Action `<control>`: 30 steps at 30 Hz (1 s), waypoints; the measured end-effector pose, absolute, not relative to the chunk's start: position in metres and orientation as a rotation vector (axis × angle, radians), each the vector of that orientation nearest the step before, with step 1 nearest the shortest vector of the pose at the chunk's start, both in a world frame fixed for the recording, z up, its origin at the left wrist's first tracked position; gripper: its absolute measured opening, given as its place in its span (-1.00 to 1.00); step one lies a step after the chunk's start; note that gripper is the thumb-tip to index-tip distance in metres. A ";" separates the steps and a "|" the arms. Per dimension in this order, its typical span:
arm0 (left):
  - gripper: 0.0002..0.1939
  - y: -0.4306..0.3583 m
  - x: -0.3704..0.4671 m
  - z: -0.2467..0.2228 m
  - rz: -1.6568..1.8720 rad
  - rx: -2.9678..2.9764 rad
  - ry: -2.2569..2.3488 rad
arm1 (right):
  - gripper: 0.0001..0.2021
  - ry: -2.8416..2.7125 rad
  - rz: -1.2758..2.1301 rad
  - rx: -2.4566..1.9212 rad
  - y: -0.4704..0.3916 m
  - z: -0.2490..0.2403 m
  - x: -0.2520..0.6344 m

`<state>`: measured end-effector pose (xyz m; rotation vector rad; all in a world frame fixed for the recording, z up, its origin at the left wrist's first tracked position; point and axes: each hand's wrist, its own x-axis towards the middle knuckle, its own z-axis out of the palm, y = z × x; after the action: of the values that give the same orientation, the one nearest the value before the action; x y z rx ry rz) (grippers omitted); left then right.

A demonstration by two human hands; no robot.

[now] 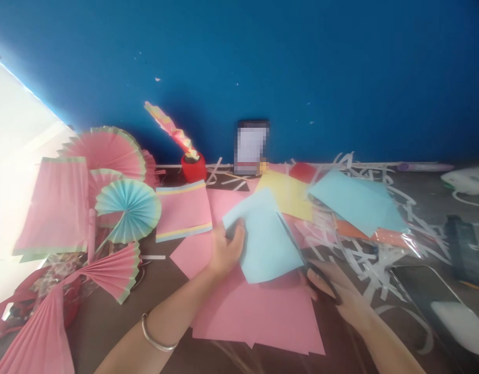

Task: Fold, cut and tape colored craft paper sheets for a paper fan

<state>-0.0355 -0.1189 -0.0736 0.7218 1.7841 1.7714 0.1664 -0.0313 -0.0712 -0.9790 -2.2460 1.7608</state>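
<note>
A sheet of light blue paper is pinched at its left side between the thumb and fingers of my left hand, held tilted above the pink sheets. My right hand is closed round a pair of scissors with dark handles, just at the paper's lower right corner. The blades are blurred, and I cannot tell whether they touch the paper. Under both hands lie several pink sheets. To the left of the blue paper is a pink sheet with yellow and blue strips along two edges.
Pleated paper fans crowd the left side. A red pot with a folded paper piece stands by the blue wall, near a propped phone. Yellow paper, another blue sheet, white paper scraps and a second phone lie rightward.
</note>
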 end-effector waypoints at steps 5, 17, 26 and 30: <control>-0.73 -0.119 -0.036 -0.072 1.757 0.713 1.806 | -0.51 -2.223 1.750 -0.980 -0.034 -0.065 0.164; -0.72 -0.120 -0.036 -0.071 1.764 0.732 1.813 | -0.50 -2.196 1.753 -1.024 -0.037 -0.061 0.161; -0.69 -0.119 -0.036 -0.069 1.766 0.690 1.813 | -0.49 -2.248 1.771 -0.999 -0.030 -0.069 0.164; -0.70 -0.120 -0.035 -0.068 1.762 0.682 1.824 | -0.51 -2.236 1.772 -1.015 -0.032 -0.066 0.162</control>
<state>-0.0353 -0.1198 -0.0677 0.6818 1.8241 1.7620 0.1625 -0.0324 -0.0662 -1.0151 -2.2363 1.7719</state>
